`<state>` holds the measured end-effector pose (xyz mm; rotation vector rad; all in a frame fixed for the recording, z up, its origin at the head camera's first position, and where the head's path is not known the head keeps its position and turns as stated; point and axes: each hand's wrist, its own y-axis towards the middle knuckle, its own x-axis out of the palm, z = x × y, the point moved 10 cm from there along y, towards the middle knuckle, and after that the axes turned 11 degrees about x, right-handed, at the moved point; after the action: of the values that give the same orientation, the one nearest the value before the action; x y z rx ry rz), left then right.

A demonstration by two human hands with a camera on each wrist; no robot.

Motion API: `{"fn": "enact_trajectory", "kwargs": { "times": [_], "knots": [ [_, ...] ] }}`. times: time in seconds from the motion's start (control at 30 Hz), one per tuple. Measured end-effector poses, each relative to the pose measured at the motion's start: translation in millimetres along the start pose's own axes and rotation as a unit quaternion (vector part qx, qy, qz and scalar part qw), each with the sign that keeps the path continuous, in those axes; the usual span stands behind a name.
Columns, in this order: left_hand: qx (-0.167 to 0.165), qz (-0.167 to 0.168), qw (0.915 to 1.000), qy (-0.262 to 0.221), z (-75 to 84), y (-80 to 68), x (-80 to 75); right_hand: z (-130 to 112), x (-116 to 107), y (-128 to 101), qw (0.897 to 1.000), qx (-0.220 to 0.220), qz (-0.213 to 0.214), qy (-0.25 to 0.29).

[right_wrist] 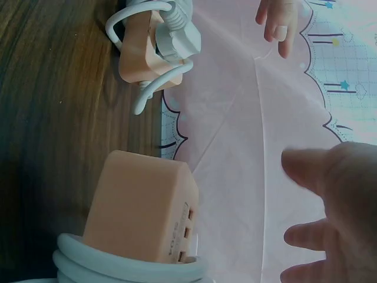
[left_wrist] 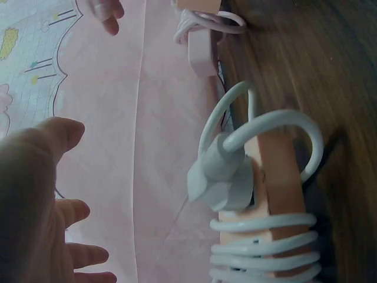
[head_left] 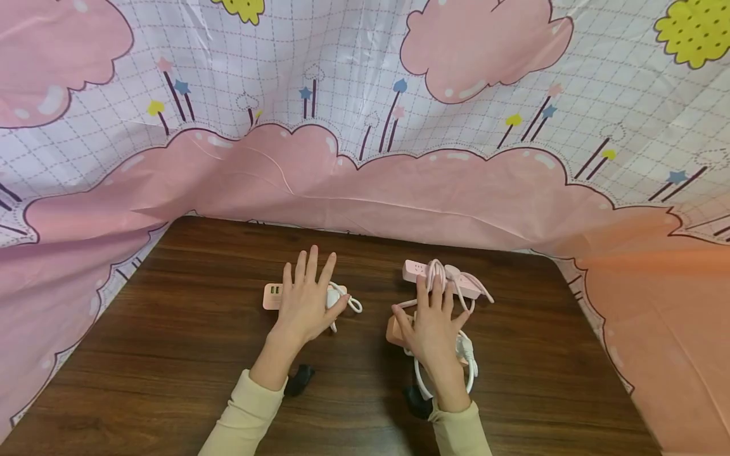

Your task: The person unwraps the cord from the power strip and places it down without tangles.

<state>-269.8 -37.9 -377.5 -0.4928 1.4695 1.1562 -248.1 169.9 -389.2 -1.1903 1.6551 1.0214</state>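
With fingers spread, my left hand (head_left: 305, 307) hovers over a peach power strip (head_left: 272, 296). That strip has a white cord wound round it, and its white plug (left_wrist: 227, 183) sits against the top face in the left wrist view. My right hand (head_left: 435, 332), fingers also spread and apart from anything, is above a second peach power strip (right_wrist: 132, 203) wrapped in thick white cord (right_wrist: 129, 262). Part of this strip is hidden under the hand in the head view. Just beyond the right fingertips lies a pink power strip (head_left: 414, 271) with a bundled pink cord (head_left: 436, 272).
All three strips lie on a dark wood-grain table (head_left: 199, 354). A pink and white patterned cloth (head_left: 365, 190) hangs behind the table and along its sides. Small black objects (head_left: 299, 380) show beside both wrists.
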Motion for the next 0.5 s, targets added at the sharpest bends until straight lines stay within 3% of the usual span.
{"fn": "enact_trajectory", "kwargs": {
  "times": [0.2, 0.5],
  "knots": [
    [-0.006, 0.006, 0.9998, -0.019, -15.2, -5.6, -7.2, -8, -3, 1, 0.999, -0.021, 0.022, 0.046],
    [-0.032, -0.015, 0.9958, -0.085, -63.6, -25.4, -1.2, -39, -1, 2, 0.983, -0.089, 0.05, 0.153]
  ]
}}
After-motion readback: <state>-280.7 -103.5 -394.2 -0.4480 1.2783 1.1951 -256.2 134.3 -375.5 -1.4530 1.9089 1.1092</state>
